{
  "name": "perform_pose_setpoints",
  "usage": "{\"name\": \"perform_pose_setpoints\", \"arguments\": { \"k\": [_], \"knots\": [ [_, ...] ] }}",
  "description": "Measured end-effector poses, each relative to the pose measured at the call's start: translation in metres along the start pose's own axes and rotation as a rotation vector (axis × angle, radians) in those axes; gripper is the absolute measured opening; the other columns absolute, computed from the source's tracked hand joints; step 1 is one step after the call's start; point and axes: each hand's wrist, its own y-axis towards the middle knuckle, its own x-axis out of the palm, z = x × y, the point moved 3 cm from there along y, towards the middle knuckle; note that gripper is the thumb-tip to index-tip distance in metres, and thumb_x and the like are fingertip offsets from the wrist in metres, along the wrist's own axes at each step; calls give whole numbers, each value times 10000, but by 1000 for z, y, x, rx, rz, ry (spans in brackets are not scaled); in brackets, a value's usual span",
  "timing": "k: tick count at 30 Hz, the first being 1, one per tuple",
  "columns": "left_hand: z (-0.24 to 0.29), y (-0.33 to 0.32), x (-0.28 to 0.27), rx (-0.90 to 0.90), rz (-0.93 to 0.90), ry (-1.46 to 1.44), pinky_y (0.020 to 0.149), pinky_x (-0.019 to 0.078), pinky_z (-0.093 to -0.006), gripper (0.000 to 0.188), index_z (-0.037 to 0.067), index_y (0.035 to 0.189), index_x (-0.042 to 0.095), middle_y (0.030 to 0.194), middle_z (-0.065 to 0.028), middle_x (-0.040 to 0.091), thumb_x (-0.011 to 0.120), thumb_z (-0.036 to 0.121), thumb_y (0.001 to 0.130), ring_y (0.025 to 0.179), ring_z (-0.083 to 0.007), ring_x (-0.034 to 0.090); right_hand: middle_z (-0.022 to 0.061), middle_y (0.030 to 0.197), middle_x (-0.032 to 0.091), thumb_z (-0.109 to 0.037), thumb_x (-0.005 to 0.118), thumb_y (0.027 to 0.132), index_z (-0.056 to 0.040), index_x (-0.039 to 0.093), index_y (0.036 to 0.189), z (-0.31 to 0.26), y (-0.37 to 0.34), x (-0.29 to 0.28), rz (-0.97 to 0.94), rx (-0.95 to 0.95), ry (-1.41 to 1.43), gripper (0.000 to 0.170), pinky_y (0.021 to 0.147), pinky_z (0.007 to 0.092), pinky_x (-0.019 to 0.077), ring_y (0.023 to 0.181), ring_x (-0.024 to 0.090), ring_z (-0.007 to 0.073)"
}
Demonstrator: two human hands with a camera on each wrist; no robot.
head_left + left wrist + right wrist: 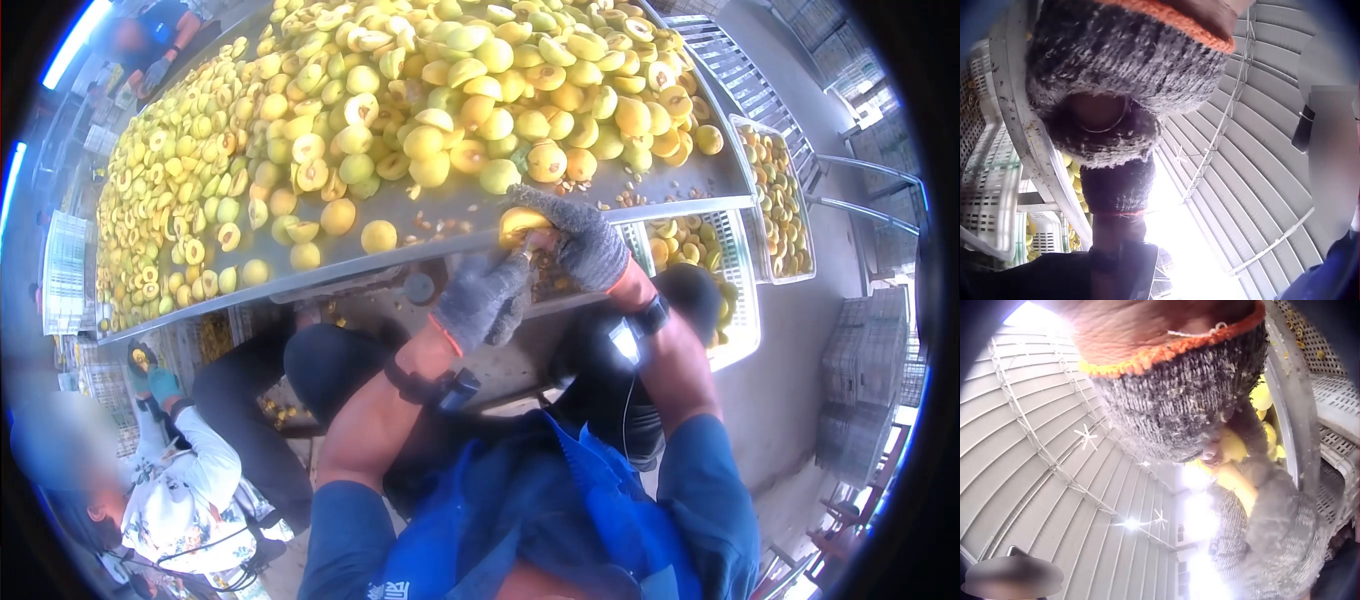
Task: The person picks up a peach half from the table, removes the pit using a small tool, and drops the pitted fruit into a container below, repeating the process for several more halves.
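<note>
- Two hands at frame centre, head view, grey knit gloves with orange cuffs: left hand (480,300) and right hand (588,245), close together at the near edge of the bench (705,185).
- Right: fingers curled round one yellow fruit (518,222), just above the left hand.
- Left: fist closed round a handle (1100,112); its dark round end shows left of centre in the left wrist view. Far end of it hard to make out.
- Bench: metal, sloping across the upper frame. Large pile (430,100) of green-yellow fruit, many halved, pits showing. Small brown bits (575,187) on the metal, just above the right hand.
- Right of centre: white crate (748,300) of fruit, below the bench edge; another crate, also full, farther right.
- Right edge: stacked crates (860,370).
- Lower left: person (185,490) in a floral white top, teal glove (163,385). Second person, upper left, dark blue top.
- Ribbed roof (1260,125) overhead, left wrist view.
</note>
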Motion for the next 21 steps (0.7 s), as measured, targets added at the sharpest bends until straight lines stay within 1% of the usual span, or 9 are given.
{"name": "perform_pose_setpoints", "arguments": {
  "k": [3, 6, 9, 11, 12, 15, 18, 20, 21],
  "knots": [
    [2, 0, -2, -52, -44, -102, 347, 319, -250, 164, 91, 1066, 634, 655, 14, 550, 603, 245, 1016, 401, -77, 430, 101, 1162, 725, -77, 649, 969, -14, 581, 1349, -6, 1, -4, -56, 28, 30, 391, 937, 338, 519, 1075, 670, 188],
    [-3, 2, -5, -110, -194, -256, 354, 326, -243, 179, 94, 1122, 630, 660, 8, 529, 596, 236, 1018, 411, -84, 434, 83, 1140, 734, -91, 661, 967, -12, 587, 1340, -7, 1, -8, -72, -10, -25, 388, 928, 335, 527, 1052, 676, 178],
    [-5, 3, -2, -129, -301, -433, 377, 354, -244, 243, 64, 1166, 611, 653, 4, 513, 602, 248, 1007, 429, -103, 456, 86, 1139, 735, -95, 669, 963, -9, 585, 1343, -10, 1, -8, -84, -21, -22, 398, 923, 328, 533, 1041, 680, 171],
    [-14, 6, -9, -224, -322, -467, 388, 370, -252, 303, 35, 1188, 596, 661, -8, 520, 611, 266, 994, 440, -121, 469, 85, 1155, 731, -90, 675, 958, -11, 581, 1352, -15, 0, -10, -108, 2, 1, 413, 937, 328, 527, 1056, 672, 163],
    [-17, 8, -12, -273, -374, -518, 395, 381, -257, 331, 21, 1196, 591, 671, -17, 530, 616, 277, 987, 446, -129, 478, 85, 1164, 729, -88, 678, 955, -13, 579, 1357, -17, 1, -11, -118, 11, 10, 421, 944, 328, 525, 1063, 668, 159],
    [-24, 13, -15, -437, -599, -740, 414, 425, -275, 415, -20, 1210, 578, 717, -45, 573, 634, 310, 965, 462, -155, 509, 76, 1178, 722, -113, 714, 935, -18, 576, 1371, -6, -1, -16, -180, 146, 276, 467, 964, 327, 513, 1078, 655, 146],
    [-30, 12, -18, -474, -471, -846, 449, 475, -287, 433, 5, 1264, 568, 780, -73, 616, 638, 307, 962, 533, -164, 571, 64, 1169, 721, -149, 739, 920, -25, 573, 1382, 5, -6, -21, -147, 195, 445, 506, 973, 323, 506, 1090, 642, 132],
    [-23, 3, -13, -218, -460, -582, 490, 504, -286, 407, 25, 1255, 595, 833, -95, 656, 645, 293, 952, 599, -176, 617, 65, 1156, 721, -172, 744, 919, -24, 582, 1374, 7, -5, -28, -116, 110, 332, 506, 971, 316, 504, 1092, 640, 133],
    [-18, 2, -14, -28, -490, -255, 507, 515, -291, 388, 32, 1236, 614, 856, -100, 671, 649, 285, 944, 627, -186, 636, 65, 1150, 722, -184, 747, 918, -24, 587, 1371, 5, -5, -31, -99, 69, 273, 506, 970, 313, 503, 1094, 639, 134]
  ]
}}
